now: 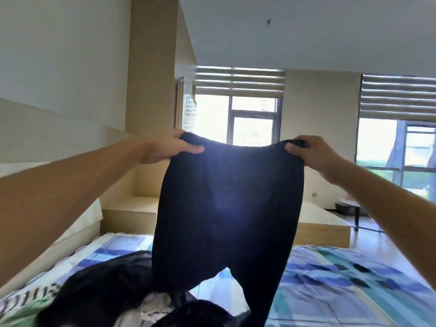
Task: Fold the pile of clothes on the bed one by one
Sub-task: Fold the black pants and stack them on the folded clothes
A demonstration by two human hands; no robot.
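A pair of dark navy trousers (226, 208) hangs in the air in front of me, waistband up, both legs trailing down to the bed. My left hand (167, 147) grips the left end of the waistband. My right hand (313, 149) grips the right end. Below lies the pile of clothes (101, 289): dark garments, a green piece at the far left and a light patterned one, spread on the bed (342, 274) with its blue, teal and white checked sheet.
A low wooden platform (323, 223) and a wooden step (129, 208) stand past the bed's far end. A wall with a slanted panel runs along the left. Windows with blinds fill the back. A small dark table (349, 206) is at the far right.
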